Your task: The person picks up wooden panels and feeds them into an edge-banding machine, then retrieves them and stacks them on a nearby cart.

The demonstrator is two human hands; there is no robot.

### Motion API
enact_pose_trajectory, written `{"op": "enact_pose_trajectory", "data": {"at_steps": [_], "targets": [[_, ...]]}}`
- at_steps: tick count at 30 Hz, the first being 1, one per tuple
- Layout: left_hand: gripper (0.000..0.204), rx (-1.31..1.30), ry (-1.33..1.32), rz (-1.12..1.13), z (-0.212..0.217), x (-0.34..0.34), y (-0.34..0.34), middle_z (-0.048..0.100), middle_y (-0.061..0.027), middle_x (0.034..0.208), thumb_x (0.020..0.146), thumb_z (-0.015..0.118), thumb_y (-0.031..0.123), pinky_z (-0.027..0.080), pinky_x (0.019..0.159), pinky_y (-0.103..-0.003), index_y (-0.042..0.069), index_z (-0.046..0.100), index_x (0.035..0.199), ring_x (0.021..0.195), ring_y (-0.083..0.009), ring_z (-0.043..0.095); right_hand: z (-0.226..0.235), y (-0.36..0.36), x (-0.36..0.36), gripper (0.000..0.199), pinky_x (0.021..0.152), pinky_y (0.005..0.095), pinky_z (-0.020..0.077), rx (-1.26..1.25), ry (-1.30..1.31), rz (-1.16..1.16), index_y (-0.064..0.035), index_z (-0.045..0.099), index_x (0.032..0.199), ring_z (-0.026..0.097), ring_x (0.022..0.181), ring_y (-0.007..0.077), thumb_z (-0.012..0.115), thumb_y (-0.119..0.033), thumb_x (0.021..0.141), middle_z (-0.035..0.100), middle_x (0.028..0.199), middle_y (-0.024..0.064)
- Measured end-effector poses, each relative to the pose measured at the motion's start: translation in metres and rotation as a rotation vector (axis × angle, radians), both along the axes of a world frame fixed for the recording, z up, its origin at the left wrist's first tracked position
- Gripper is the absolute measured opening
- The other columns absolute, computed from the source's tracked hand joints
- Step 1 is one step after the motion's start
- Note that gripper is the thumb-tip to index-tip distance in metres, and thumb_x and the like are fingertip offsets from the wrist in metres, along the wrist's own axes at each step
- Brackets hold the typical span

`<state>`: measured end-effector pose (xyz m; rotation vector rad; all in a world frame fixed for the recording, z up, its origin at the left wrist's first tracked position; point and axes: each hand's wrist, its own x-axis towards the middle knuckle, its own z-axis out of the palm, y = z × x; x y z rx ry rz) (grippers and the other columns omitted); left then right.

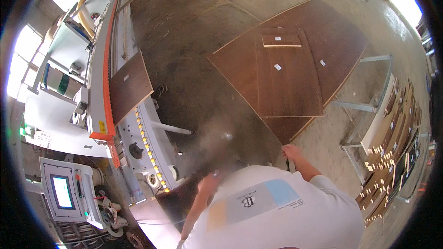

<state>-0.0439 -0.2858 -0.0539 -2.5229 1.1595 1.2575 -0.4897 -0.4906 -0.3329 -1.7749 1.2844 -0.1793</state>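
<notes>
The right hand (291,151) sits just beside the near corner of a large board (240,71) that lies flat ahead of it. On that board lies a smaller panel (288,87), and on the far end of the panel rests a short piece (281,40). To the right of the right hand stands a metal frame (364,106), and beyond it, further right, stacks of cut strips (392,143). The left hand (208,185) is lower and to the left, well apart from the right one. Left of the left hand runs a long machine (104,64), with a panel (130,85) lying on its roller track (150,150). Further left and nearer stands a control screen (62,192).
</notes>
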Motion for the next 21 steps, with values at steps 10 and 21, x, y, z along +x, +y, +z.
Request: {"op": "enact_pose_trajectory", "data": {"at_steps": [10,21], "targets": [[0.055,-0.003,0.135,-0.438,-0.001,0.091,-0.059,0.072,-0.0220,0.102,0.098,0.044,0.052,0.053,0.089,-0.052,0.006,0.068,0.114,0.095,-0.0401,0.070,0.137,-0.153,0.141,0.032,0.072,0.0286,0.0549,0.536,-0.370,-0.745,-0.0079,0.069,0.111,0.067,0.083,0.0135,0.065,-0.035,0.095,0.070,0.096,0.0024],[0.050,0.311,0.192,-0.314,-0.061,0.129,-0.070,0.072,-0.0213,0.103,0.093,0.055,0.039,0.055,0.085,-0.052,0.019,0.054,0.138,0.098,-0.0420,0.069,-0.020,-0.364,0.184,0.036,0.083,0.0316,0.0511,0.111,-0.088,-0.526,-0.0070,0.069,0.118,0.064,0.096,0.0179,0.062,-0.035,0.096,0.067,0.106,0.0054]]}}
